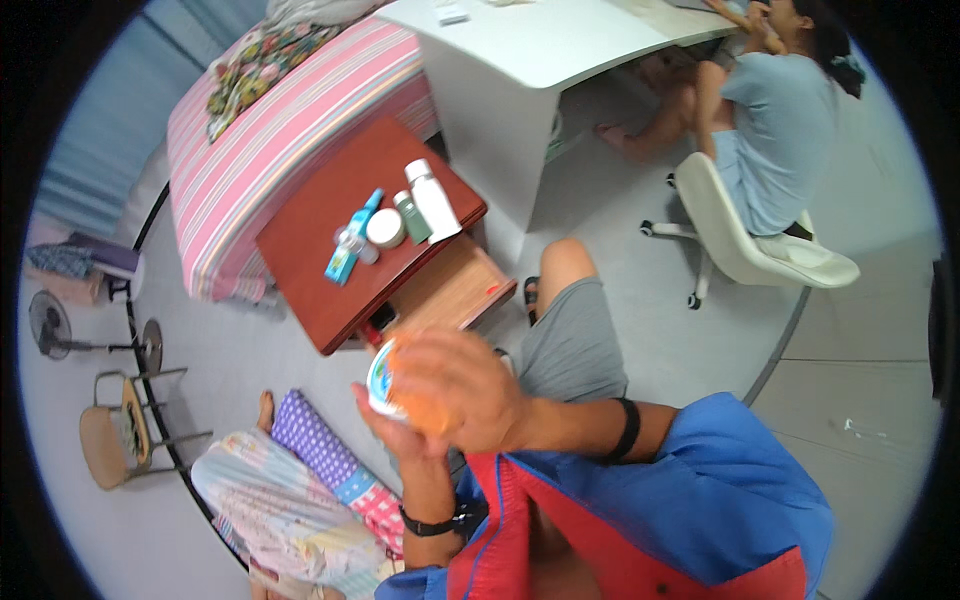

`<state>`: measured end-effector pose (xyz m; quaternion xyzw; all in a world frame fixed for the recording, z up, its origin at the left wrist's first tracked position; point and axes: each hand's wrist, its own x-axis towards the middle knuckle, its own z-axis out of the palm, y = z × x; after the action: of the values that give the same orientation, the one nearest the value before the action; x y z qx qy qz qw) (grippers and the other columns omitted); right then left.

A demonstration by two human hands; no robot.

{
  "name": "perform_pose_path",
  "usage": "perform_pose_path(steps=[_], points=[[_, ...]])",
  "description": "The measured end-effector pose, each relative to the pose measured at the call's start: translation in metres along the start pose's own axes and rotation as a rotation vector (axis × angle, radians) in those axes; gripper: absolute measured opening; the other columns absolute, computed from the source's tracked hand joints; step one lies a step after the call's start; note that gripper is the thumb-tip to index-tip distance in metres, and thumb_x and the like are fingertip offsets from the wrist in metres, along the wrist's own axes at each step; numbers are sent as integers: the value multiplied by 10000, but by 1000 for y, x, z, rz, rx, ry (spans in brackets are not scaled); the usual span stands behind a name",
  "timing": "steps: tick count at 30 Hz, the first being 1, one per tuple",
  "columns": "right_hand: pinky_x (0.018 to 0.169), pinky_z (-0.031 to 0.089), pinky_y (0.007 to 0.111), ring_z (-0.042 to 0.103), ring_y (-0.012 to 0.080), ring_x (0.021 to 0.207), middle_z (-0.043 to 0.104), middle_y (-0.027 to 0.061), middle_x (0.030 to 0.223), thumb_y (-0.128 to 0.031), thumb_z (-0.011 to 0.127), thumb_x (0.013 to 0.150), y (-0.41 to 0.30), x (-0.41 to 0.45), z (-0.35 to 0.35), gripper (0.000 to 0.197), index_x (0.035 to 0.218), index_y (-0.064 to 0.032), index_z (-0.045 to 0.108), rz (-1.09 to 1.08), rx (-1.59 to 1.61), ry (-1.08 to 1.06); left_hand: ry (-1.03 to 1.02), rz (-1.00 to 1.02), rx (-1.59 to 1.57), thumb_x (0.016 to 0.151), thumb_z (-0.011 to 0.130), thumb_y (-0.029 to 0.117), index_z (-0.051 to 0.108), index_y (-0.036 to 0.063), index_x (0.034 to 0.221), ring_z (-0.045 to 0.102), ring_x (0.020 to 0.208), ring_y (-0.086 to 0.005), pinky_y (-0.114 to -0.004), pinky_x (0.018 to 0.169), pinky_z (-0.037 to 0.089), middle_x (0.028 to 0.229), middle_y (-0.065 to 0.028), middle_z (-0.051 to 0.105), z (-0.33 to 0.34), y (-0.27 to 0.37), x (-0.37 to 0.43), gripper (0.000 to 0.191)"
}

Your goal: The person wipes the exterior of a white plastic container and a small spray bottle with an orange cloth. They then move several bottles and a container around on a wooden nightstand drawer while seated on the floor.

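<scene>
My left hand (405, 435) is closed around the lower side of a round white tub (381, 379) with a coloured label. My right hand (469, 382) presses an orange cloth (431, 416) over the tub's side, and its fingers are blurred. Just beyond them is a red-brown wooden nightstand (330, 180) with its drawer (454, 289) pulled out. On the nightstand top lie a white bottle (435, 202) and a dark green bottle (412, 217). Beside them are a white lidded jar (385, 228), a small clear bottle (360, 247) and a light-blue tube or slim box (342, 259).
A striped bed (300, 120) and a white desk (517, 45) adjoin the nightstand. One person (780, 142) sits on a white swivel chair (750, 255) at right; another person's covered legs (277, 495) are at lower left. A fan (51, 326) and a chair (105, 446) stand far left.
</scene>
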<state>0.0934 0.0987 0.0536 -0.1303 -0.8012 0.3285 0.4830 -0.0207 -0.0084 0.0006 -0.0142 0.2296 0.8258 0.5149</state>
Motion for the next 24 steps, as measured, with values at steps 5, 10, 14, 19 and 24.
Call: perform_pose_path(steps=[5,10,14,19,24], points=[[1014,494,486,637,399,1159,665,182,1227,-256,771,812,11,-2,-7,463,1209,-39,671,-88,198,-110,-93,-138,-200,1009,371,666,538,19,1410,625,1217,-323,-460,1059,506,1361,-163,621,9,2,-5,779],[991,510,436,649,362,1139,667,186,1233,-257,785,849,17,0,-13,464,1214,-3,653,170,334,-72,113,-65,144,1033,395,641,549,23,1349,641,1184,-311,-455,1027,528,1290,-158,639,-4,-5,1,711],[994,509,435,641,374,1149,663,184,1238,-260,802,836,13,0,-13,476,1210,-6,652,94,213,-75,158,22,252,1038,431,644,538,38,1316,625,1211,-285,-440,1042,517,1305,-136,627,-17,-5,7,675],[1028,494,484,618,390,1191,653,180,1257,-255,784,827,15,1,-5,456,1208,-39,658,135,49,20,69,178,325,1011,425,696,513,40,1429,598,1270,-276,-439,1088,477,1384,-127,604,-2,-13,-3,782],[1078,453,539,603,360,1241,641,167,1287,-241,757,827,-10,1,1,424,1196,-53,666,-150,22,-84,82,60,199,1005,467,534,552,26,1378,613,1242,-296,-429,1082,486,1333,-156,630,12,6,-7,636]])
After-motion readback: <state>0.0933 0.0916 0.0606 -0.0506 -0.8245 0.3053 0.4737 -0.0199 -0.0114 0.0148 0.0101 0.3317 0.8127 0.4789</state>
